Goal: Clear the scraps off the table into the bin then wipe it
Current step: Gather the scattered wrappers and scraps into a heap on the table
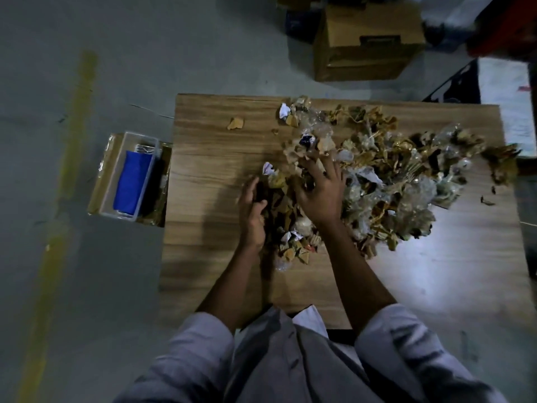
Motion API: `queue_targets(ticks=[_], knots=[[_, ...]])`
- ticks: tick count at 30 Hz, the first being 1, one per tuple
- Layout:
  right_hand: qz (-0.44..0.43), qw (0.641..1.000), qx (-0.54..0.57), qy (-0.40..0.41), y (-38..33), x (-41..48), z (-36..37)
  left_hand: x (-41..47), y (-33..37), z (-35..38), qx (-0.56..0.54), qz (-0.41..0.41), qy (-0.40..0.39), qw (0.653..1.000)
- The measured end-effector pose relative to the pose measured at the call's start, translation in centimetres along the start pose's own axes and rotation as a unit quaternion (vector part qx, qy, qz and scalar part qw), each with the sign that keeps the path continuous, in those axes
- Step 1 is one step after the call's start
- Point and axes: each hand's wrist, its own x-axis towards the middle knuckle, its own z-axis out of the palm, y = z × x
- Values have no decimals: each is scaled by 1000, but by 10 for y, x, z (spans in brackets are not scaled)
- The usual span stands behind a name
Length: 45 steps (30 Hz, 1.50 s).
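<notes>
Head view: scraps [377,175] heaped from the table's [209,170] centre to its right edge. Left hand [252,207] cupped, fingers relaxed, against the heap's left flank; right hand [319,190] splayed flat on top. Judged light, loose, crinkly paper and film: scoop between both palms from the flanks.

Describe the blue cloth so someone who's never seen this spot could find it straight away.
Start at the wooden table; just off its left edge sits a pale tray. The blue cloth lies inside it, solid bright blue, unlike the brown and clear scraps.
</notes>
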Motion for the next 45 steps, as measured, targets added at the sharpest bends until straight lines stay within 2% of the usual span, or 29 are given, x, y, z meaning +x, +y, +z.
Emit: queue_targets(ticks=[3,7,11,14,16,18,20,24,30,34,36,39,45], knots=[[45,991,-39,-116,12,-21,3,-9,3,22,15,30,-46,998],[10,997,-44,-68,14,-26,0,-10,2,36,38,20,-63,997],[15,982,-58,-179,18,-34,-7,-8,0,43,80,-8,-77,994],[-17,982,-48,-182,32,-39,-16,-5,-6,42,121,-24,-62,990],[-32,975,-48,-214,38,-46,-26,-10,-1,44,168,3,-59,984],[-52,983,-34,-174,43,-50,-41,-14,10,54,260,62,-68,961],[-63,995,9,-78,49,-53,-63,-19,25,68,341,103,-71,932],[-48,995,68,47,80,-62,-107,-34,36,113,372,170,-99,907],[96,988,37,116,183,-54,-167,-56,36,199,372,182,-147,898],[179,971,42,152,262,-39,-201,-65,27,250,428,159,-146,878],[212,963,50,160,301,-22,-212,-64,23,273,473,156,-148,854],[271,953,49,124,358,12,-219,-53,7,298,527,119,-140,830],[260,962,78,20,428,78,-213,-34,-24,320,584,62,-85,805]])
